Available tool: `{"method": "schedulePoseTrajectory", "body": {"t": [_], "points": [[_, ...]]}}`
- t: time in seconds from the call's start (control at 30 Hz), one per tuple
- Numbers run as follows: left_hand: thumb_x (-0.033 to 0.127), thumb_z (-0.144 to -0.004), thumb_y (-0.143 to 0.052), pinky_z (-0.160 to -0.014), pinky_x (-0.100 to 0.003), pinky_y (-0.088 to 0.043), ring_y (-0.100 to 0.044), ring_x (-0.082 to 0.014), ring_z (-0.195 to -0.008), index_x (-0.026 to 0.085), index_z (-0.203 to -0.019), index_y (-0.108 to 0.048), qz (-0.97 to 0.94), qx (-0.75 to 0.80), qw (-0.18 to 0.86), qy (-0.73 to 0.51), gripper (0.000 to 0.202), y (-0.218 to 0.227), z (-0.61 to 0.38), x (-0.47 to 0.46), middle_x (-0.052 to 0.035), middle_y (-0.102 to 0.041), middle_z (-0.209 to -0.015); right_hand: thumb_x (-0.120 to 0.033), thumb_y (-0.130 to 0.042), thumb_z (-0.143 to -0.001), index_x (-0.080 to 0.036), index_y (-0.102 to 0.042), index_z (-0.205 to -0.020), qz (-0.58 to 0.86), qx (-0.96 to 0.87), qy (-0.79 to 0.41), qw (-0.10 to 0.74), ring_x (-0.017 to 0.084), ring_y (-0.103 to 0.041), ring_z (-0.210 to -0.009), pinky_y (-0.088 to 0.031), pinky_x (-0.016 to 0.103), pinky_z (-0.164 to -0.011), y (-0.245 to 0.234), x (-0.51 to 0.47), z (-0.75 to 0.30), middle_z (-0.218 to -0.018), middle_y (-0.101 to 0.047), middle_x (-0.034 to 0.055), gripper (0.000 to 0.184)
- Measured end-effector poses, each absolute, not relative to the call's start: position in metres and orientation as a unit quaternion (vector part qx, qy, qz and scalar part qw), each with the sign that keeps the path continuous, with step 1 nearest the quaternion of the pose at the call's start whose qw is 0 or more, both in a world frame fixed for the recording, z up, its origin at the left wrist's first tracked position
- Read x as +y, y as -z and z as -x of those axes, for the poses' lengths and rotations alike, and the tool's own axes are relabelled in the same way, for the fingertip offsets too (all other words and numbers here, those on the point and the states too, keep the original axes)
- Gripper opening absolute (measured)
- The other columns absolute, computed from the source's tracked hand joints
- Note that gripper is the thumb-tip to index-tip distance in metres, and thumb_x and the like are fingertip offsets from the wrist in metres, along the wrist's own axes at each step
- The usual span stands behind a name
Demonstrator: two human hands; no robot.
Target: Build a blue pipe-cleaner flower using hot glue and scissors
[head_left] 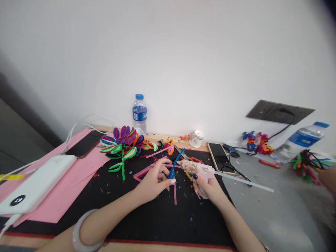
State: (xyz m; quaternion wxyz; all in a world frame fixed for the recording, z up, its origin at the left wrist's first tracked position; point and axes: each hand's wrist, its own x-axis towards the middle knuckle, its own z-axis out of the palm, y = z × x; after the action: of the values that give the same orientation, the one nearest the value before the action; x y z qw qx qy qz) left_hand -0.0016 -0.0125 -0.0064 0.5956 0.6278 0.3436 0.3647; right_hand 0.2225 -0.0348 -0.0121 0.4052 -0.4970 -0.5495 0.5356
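Note:
My left hand (153, 179) pinches a blue pipe cleaner (178, 158), bent at its lower end, with its free end pointing up and right. My right hand (212, 190) is wrapped around a pale pink hot glue gun (206, 170), its front crusted with lumpy bits. A long translucent glue stick (244, 181) sticks out of its back. The gun's nozzle points left, close to the blue pipe cleaner; I cannot tell whether they touch. Pink pipe cleaners (175, 194) lie under and behind my left hand on the black mat (168, 224).
A pipe-cleaner flower (123, 154), a water bottle (140, 113) and a paper cup (196, 138) stand near the wall. A power bank (39, 183) and a phone (86, 143) rest on pink sheets at left. Another phone (221, 157) lies at right. Another person's hand (328, 178) is at far right.

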Motion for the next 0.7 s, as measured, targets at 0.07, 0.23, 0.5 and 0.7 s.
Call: {"method": "schedulePoseTrajectory", "body": {"t": [0.07,0.23,0.5,0.7], "points": [[0.023,-0.076,-0.057,-0.057,-0.025,-0.044,-0.057,-0.0093,-0.059,0.025,-0.116,-0.034,-0.632,0.342,0.595,-0.361,0.047,0.0064,0.0018,-0.0122,0.0035,-0.046,-0.079,-0.043,-0.052,-0.078,-0.018,-0.049,-0.061,0.495,-0.548,-0.537,0.408,0.007,-0.035,-0.029,-0.03,0.02,-0.031,0.0133,-0.0344,-0.2229,-0.039,-0.046,-0.0049,0.031],[0.023,-0.076,-0.056,-0.057,-0.025,-0.044,-0.056,-0.0092,-0.058,0.024,-0.117,-0.035,-0.643,0.344,0.587,-0.352,0.046,0.0056,0.0019,-0.0116,0.0034,-0.046,-0.08,-0.045,-0.051,-0.079,-0.017,-0.048,-0.059,0.505,-0.547,-0.531,0.405,0.006,-0.035,-0.029,-0.03,0.02,-0.031,0.0104,-0.0347,-0.2213,-0.039,-0.046,-0.0045,0.034],[0.021,-0.076,-0.056,-0.057,-0.025,-0.044,-0.056,-0.0088,-0.058,0.023,-0.116,-0.038,-0.65,0.344,0.581,-0.348,0.045,0.0048,0.0022,-0.0124,0.0032,-0.046,-0.081,-0.047,-0.052,-0.077,-0.016,-0.052,-0.087,0.504,-0.541,-0.529,0.416,0.007,-0.034,-0.026,-0.029,0.02,-0.028,0.0052,-0.0353,-0.218,-0.038,-0.046,-0.0063,0.033],[0.021,-0.076,-0.057,-0.057,-0.025,-0.044,-0.056,-0.0088,-0.058,0.024,-0.116,-0.038,-0.649,0.344,0.584,-0.347,0.045,0.0056,0.0021,-0.0121,0.0032,-0.046,-0.081,-0.046,-0.052,-0.078,-0.016,-0.051,-0.093,0.494,-0.544,-0.533,0.42,0.007,-0.036,-0.028,-0.031,0.02,-0.029,0.008,-0.0348,-0.2203,-0.04,-0.047,-0.0065,0.034]]}}
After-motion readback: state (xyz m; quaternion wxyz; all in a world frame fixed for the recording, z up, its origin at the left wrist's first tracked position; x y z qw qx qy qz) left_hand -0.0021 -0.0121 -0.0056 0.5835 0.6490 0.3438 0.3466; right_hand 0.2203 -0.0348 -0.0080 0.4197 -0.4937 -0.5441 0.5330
